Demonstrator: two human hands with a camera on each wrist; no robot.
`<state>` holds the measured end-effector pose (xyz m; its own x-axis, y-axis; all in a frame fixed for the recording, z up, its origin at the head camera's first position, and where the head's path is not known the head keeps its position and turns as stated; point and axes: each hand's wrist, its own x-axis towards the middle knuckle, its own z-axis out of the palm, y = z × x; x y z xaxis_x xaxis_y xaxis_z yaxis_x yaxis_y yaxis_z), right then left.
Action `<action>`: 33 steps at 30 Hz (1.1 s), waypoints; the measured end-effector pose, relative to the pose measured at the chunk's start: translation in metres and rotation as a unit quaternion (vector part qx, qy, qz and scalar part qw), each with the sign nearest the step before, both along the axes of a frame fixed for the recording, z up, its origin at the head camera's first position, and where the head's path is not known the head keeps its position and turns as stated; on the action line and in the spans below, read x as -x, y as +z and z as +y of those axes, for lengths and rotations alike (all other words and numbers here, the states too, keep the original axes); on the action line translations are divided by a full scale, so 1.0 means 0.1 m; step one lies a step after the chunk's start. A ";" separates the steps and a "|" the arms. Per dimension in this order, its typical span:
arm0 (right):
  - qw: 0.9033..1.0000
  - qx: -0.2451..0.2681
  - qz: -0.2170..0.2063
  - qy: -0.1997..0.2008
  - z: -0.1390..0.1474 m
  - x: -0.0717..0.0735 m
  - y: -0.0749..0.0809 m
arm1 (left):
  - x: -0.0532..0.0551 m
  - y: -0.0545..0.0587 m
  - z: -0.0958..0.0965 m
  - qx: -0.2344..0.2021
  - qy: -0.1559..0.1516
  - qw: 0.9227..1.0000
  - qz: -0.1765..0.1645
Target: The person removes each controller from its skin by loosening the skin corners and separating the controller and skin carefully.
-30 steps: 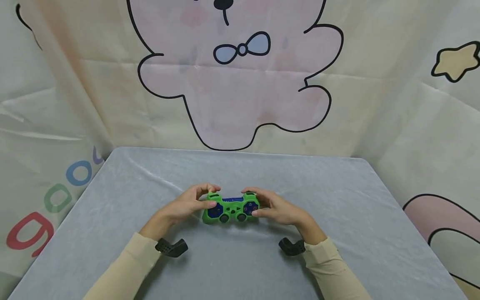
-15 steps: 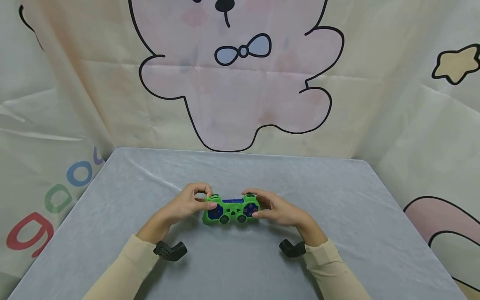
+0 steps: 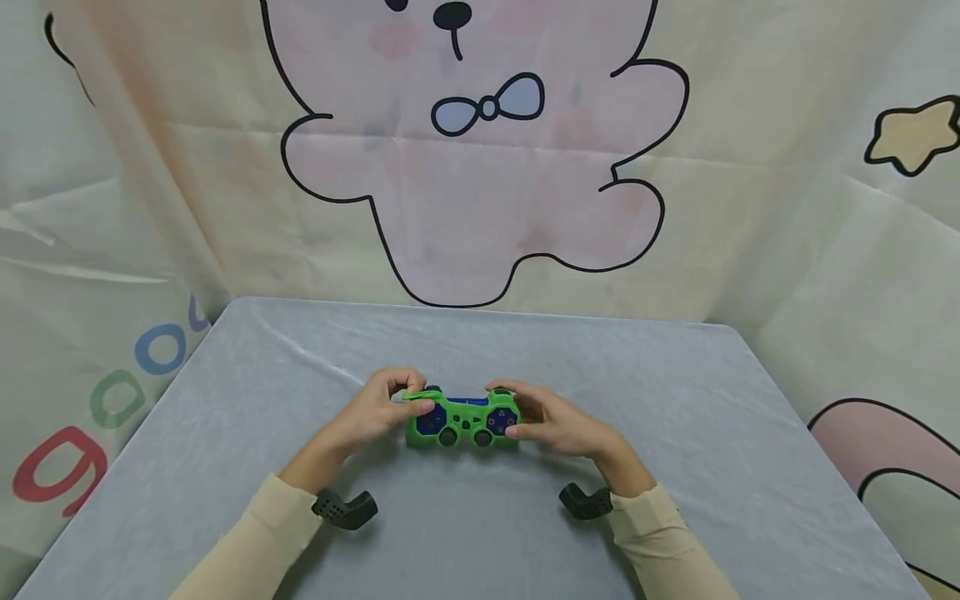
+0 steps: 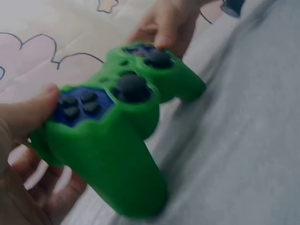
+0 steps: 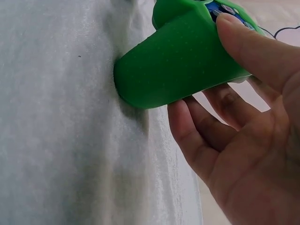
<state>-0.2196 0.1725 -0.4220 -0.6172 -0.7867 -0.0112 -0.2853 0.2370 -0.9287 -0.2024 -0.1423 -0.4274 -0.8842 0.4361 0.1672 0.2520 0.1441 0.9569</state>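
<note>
A blue game controller with dark buttons and thumbsticks sits in a green rubbery cover, low over the table. My left hand pinches the cover's upper left corner, which is pulled outward from the shoulder so a dark shoulder button shows. In the left wrist view the left thumb lies beside the direction buttons and the green cover wraps the near grip. My right hand holds the other end, thumb on the face near the buttons. The right wrist view shows fingers under the green grip, its tip at the cloth.
A pale grey-blue cloth covers the table, with slight wrinkles. Behind and at both sides hang printed fabric walls with cartoon drawings. Black wrist devices are worn at both sleeve cuffs.
My left fingers have drawn back from the top of the controller, curled at its left shoulder, and pulled the cover's corner outward to the left. The right hand keeps its hold.
</note>
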 end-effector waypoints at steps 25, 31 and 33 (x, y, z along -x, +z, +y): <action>0.999 -0.040 0.009 -0.024 0.02 0.00 0.04 | 0.04 0.00 -0.09 0.000 -0.026 0.999 -0.031; 0.998 -0.051 0.017 -0.025 0.01 -0.02 0.06 | 0.04 0.05 -0.14 0.095 -0.018 0.995 0.003; 0.998 -0.054 0.017 -0.032 0.00 -0.02 0.05 | 0.03 0.06 -0.14 0.089 -0.022 0.996 -0.020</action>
<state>-0.2175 0.1724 -0.4166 -0.6683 -0.7404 -0.0718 -0.2976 0.3546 -0.8864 -0.2055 -0.1566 -0.4216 -0.8684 0.4935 0.0483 0.2236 0.3028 0.9265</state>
